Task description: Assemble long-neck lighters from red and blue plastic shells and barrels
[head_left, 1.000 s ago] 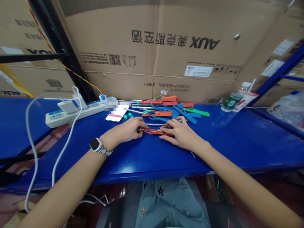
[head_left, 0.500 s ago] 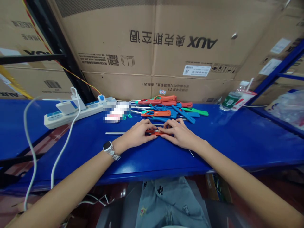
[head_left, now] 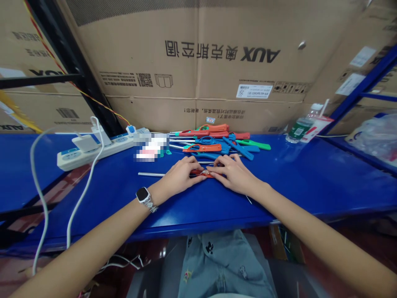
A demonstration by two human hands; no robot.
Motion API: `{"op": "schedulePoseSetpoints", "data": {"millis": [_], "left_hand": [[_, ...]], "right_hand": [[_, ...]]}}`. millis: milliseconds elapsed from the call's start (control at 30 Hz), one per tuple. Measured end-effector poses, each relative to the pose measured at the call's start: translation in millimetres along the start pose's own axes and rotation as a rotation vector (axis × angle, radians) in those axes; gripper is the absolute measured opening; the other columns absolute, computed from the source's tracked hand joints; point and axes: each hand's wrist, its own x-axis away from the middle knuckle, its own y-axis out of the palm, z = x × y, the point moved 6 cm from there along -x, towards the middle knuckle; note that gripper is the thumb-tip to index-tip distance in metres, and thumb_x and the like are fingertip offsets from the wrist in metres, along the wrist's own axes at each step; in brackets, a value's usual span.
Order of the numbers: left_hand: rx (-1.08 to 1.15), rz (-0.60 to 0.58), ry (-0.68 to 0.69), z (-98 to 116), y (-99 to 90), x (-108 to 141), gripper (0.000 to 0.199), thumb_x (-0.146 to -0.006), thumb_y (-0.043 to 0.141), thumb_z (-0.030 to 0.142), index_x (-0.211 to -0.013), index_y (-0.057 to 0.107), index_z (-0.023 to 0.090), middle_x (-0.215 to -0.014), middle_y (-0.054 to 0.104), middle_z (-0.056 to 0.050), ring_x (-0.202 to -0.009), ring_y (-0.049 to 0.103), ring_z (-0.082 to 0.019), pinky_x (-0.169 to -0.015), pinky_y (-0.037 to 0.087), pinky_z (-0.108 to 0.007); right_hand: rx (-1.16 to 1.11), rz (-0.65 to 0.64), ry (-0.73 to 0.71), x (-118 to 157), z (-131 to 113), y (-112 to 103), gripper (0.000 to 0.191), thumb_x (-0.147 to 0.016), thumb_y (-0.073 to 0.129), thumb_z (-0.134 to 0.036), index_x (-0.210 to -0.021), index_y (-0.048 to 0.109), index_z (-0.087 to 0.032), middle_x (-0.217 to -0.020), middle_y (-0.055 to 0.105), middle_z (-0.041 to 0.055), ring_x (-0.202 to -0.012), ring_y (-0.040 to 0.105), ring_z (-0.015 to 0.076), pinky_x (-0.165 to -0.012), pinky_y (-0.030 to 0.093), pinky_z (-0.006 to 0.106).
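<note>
An orange-red long-nosed lighter (head_left: 202, 173) lies on the blue table between my two hands, its inner parts seemingly exposed near the fingertips. My left hand (head_left: 181, 174) is closed on its left part, thumb below and fingers above. A silver metal tube (head_left: 151, 174) sticks out to the left from beneath this hand. My right hand (head_left: 231, 171) pinches at the lighter's right part, where small clear and metal bits show. Just behind the hands lies a pile of red, blue and green long-nosed lighters (head_left: 203, 147).
A white power strip (head_left: 89, 151) with plugs and cables stands at the left. At the right back are a water bottle (head_left: 300, 128) and a white-red cup (head_left: 316, 127). A large cardboard box (head_left: 217, 78) rises behind the table (head_left: 310, 178). A thin rod (head_left: 249, 200) lies beside my right wrist.
Both hands keep nearly the same place on the lighter, with slight finger movement. The whole view has shifted a little.
</note>
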Motion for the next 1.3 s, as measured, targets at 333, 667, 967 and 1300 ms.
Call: {"op": "schedulePoseSetpoints", "data": {"millis": [333, 667, 967, 1300], "left_hand": [[0.013, 0.006, -0.005, -0.6, 1.3, -0.5, 0.03, -0.099, 0.066, 0.044, -0.114, 0.071, 0.018, -0.111, 0.065, -0.009, -0.109, 0.06, -0.027, -0.098, 0.051, -0.045], [0.058, -0.059, 0.033, -13.2, -26.1, 5.9, 0.035, -0.091, 0.069, 0.042, -0.117, 0.068, 0.018, -0.121, 0.069, -0.011, -0.111, 0.064, -0.026, -0.099, 0.052, -0.042], [-0.05, -0.154, -0.033, -17.1, -38.4, 12.9, 0.03, -0.081, 0.064, 0.018, -0.109, 0.075, 0.019, -0.111, 0.072, -0.009, -0.096, 0.068, -0.025, -0.089, 0.053, -0.04], [-0.072, -0.148, -0.02, -16.9, -37.3, 11.8, 0.031, -0.083, 0.063, 0.013, -0.11, 0.079, 0.019, -0.107, 0.077, -0.009, -0.094, 0.071, -0.024, -0.087, 0.053, -0.038]], "right_hand": [[0.104, 0.008, -0.022, 0.7, -6.1, -3.2, 0.039, -0.111, 0.044, -0.042, -0.127, 0.076, -0.025, -0.108, 0.07, 0.012, -0.103, 0.057, 0.0272, -0.093, 0.032, 0.045], [0.178, -0.005, -0.036, 1.1, -5.2, -4.0, 0.04, -0.111, 0.043, -0.04, -0.129, 0.074, -0.023, -0.114, 0.068, 0.0136, -0.106, 0.057, 0.0287, -0.098, 0.032, 0.049], [0.029, 0.02, -0.111, -21.9, -19.2, -8.7, 0.031, -0.106, 0.054, -0.037, -0.125, 0.074, -0.023, -0.112, 0.072, 0.0108, -0.106, 0.06, 0.0271, -0.092, 0.035, 0.043], [0.028, -0.076, -0.184, -48.8, -23.3, 8.3, 0.021, -0.103, 0.06, -0.024, -0.103, 0.08, -0.02, -0.102, 0.075, 0.0085, -0.094, 0.062, 0.0229, -0.081, 0.034, 0.037]]}}
